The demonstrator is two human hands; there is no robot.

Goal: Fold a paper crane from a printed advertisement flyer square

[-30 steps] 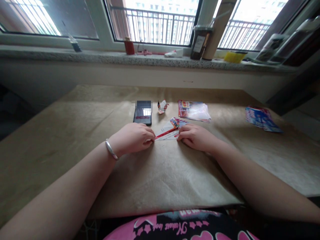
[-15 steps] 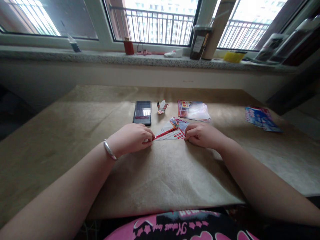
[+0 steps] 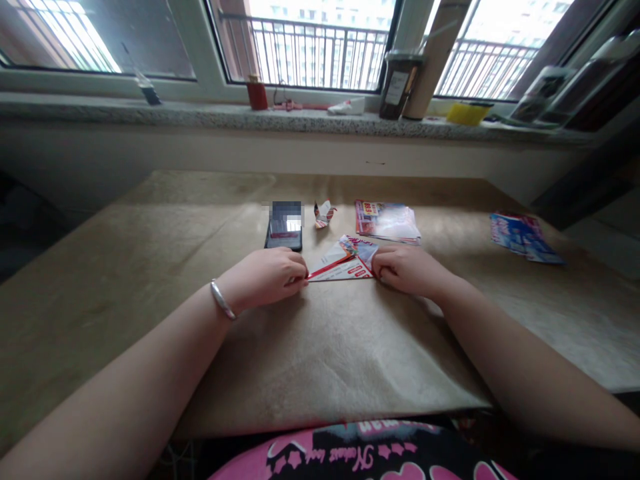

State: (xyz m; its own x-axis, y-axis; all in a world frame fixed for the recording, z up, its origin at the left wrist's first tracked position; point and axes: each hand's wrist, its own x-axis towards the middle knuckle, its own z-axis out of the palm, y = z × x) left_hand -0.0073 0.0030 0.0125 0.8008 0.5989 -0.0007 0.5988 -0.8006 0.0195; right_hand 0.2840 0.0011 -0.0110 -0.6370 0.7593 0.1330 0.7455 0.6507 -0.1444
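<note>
A folded printed paper (image 3: 343, 263) with red and white stripes lies on the table between my hands. My left hand (image 3: 274, 275), with a silver bangle at its wrist, pinches the left corner. At the right corner, my right hand (image 3: 411, 268) has its curled fingers closed on the paper's edge. Just beyond the left hand is a dark phone (image 3: 284, 230). Behind the paper stands a small folded paper bird (image 3: 323, 214), and beside it lies a stack of printed flyers (image 3: 389, 221).
More blue printed papers (image 3: 524, 238) lie at the right of the brown-covered table (image 3: 150, 247). Along the stone windowsill (image 3: 200, 119) stand a red bottle (image 3: 257, 95), a dark container (image 3: 399, 87), a cardboard tube (image 3: 434, 63) and a yellow box (image 3: 468, 113).
The folded paper's lower front edge has shifted slightly, and my right fingers have moved a little to the right along its corner. The left hand stays nearly in place.
</note>
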